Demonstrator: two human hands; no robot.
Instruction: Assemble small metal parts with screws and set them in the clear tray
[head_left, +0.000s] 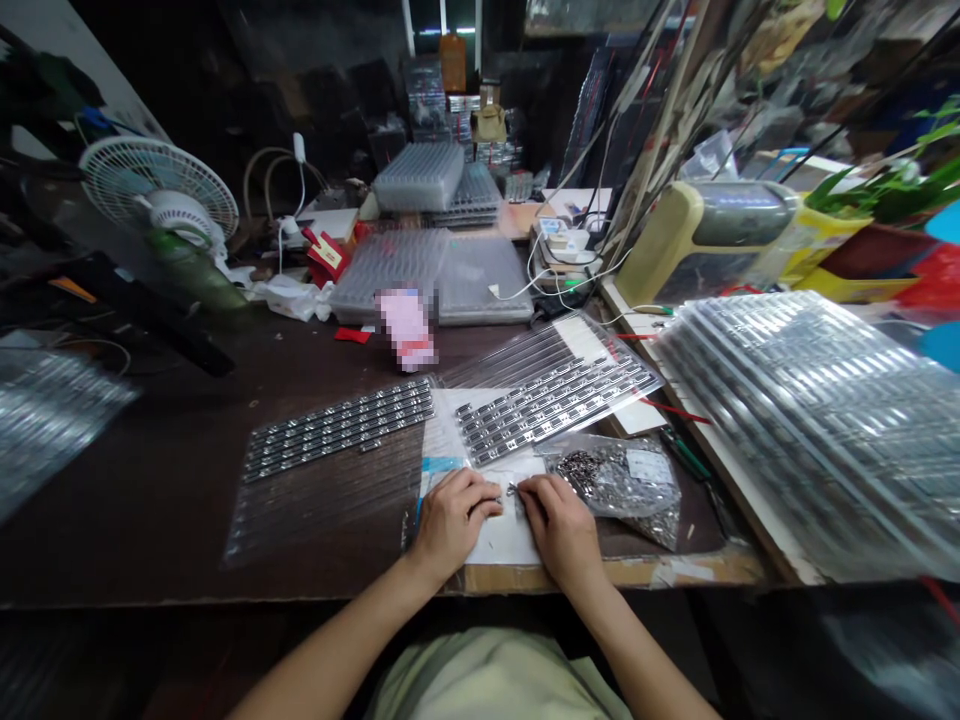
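While both wrists rest near the desk's front edge, the fingers come close together over a white sheet (501, 545). Right hand (559, 522): thumb and forefinger appear pinched on a small metal piece (512, 489), which sits at the fingertips on the side facing the other hand. Left hand (457, 512): fingers curled, thumb and forefinger nearly meeting; cannot tell whether anything is between them. Fingertip grip probably owes to the piece being so slight; the pale sheet likely makes dark metal easier to spot than the brown desk (172, 480) would.

Just beyond the right hand, angled away: a see-through tray (551, 405) with metal parts in rows. Beyond and outward of the left hand, a ribbed tray (322, 510), its filled rows on the far side. Both presumably angled for short reach. Just outside the right hand lies a plastic bag (652, 485) of loose metal parts, again handy, I judge.

Farther out past the right hand: a green-handled tool (686, 452), a red strip (682, 410), then a tall stack of trays (810, 430) hemming that side. Well beyond both hands: a pink item (407, 328), blurred out; more stacked trays (390, 275); a white cable (517, 297). Fan (161, 190) far off past the left hand. Bag and angled tray crowd the right hand most; the left has more elbow room.
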